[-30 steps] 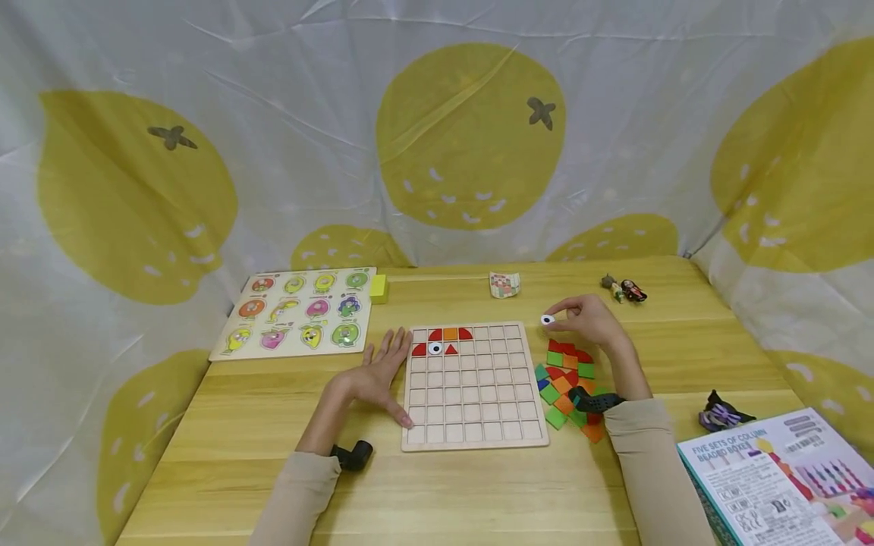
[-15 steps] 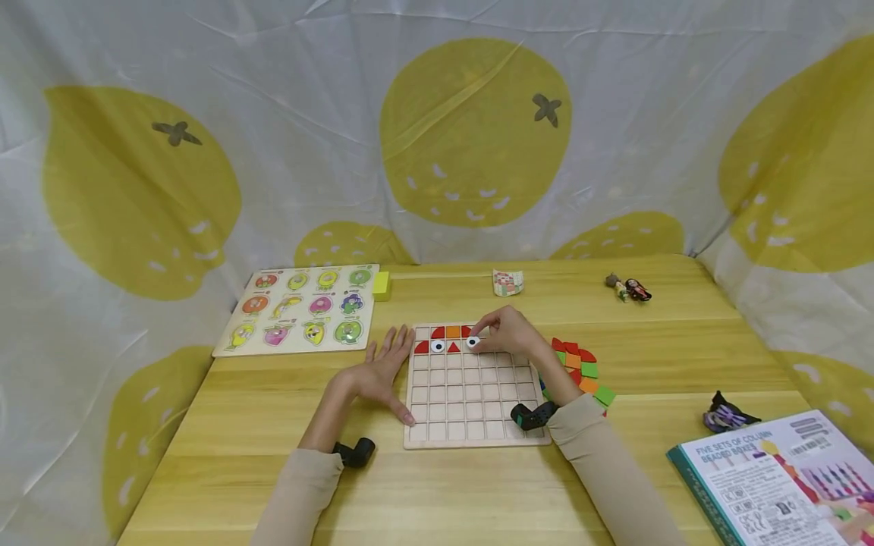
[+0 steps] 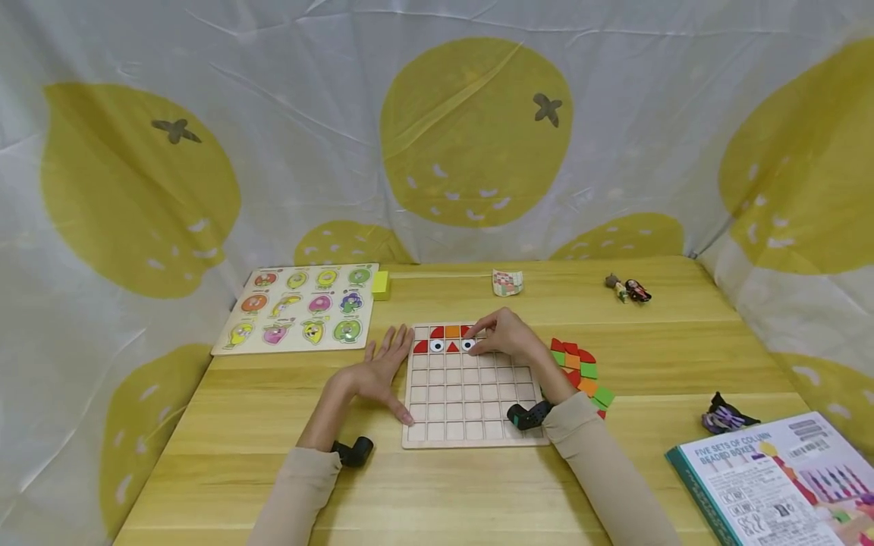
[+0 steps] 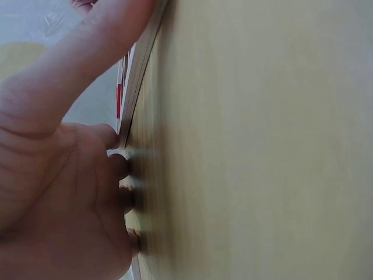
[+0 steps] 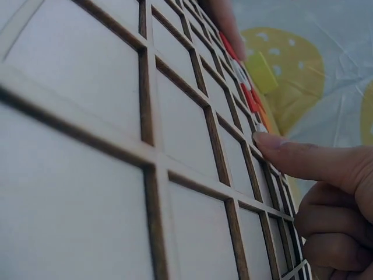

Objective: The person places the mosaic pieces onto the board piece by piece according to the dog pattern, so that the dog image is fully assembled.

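A wooden grid board [image 3: 454, 393] lies on the table between both hands. In its top two rows sit red curved pieces [image 3: 420, 347], an orange square [image 3: 454, 331], a red triangle [image 3: 452, 346] and a white eye tile [image 3: 436, 346]. My right hand [image 3: 508, 332] pinches a second eye tile [image 3: 467, 345] between thumb and index finger, at the second-row cell beside the triangle. The right wrist view shows the thumb [image 5: 271, 142] at that tile's edge. With fingers spread, my left hand [image 3: 374, 379] rests along the board's left edge, its thumb [image 4: 111, 35] against the frame.
Loose red, green and orange pieces [image 3: 580, 368] lie right of the board, partly behind my right forearm. A fruit puzzle [image 3: 293, 309] and yellow block [image 3: 381, 286] stand at back left. Further off are a patterned card [image 3: 507, 283], small figurines [image 3: 628, 289] and a box [image 3: 758, 470].
My right hand has carried the eye tile left from above the loose pieces to the board's second row, and it now sits lower into the cell. My left hand stays put.
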Available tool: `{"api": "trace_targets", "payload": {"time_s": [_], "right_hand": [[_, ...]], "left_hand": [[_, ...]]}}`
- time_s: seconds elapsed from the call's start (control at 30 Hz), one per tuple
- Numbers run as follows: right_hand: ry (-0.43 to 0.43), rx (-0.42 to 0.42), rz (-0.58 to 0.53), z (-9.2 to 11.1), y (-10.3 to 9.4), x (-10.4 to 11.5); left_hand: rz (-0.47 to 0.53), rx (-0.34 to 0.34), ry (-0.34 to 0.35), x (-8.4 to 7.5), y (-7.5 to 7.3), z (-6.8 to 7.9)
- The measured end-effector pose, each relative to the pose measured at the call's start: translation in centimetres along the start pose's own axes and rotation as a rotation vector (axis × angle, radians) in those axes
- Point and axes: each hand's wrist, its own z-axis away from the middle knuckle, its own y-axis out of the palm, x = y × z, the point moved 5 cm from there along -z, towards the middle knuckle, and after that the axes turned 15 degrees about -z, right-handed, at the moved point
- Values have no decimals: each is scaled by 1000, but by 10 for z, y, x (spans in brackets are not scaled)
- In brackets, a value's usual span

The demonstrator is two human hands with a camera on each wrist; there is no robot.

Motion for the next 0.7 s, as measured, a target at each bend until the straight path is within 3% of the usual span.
{"api": "trace_targets", "payload": {"time_s": [0.23, 0.4, 0.53, 0.7], "right_hand": [[6, 7, -29, 0, 1, -2], [-3, 10, -55, 10, -7, 1], [-20, -54, -22, 25, -30, 1], [19, -152, -10, 52, -78, -9]], "left_hand": [[2, -5, -4, 1, 1, -1], [2, 9, -2, -1, 1, -1], [4, 11, -1, 0, 1, -1], [20, 9, 6, 2, 1, -2]]}}
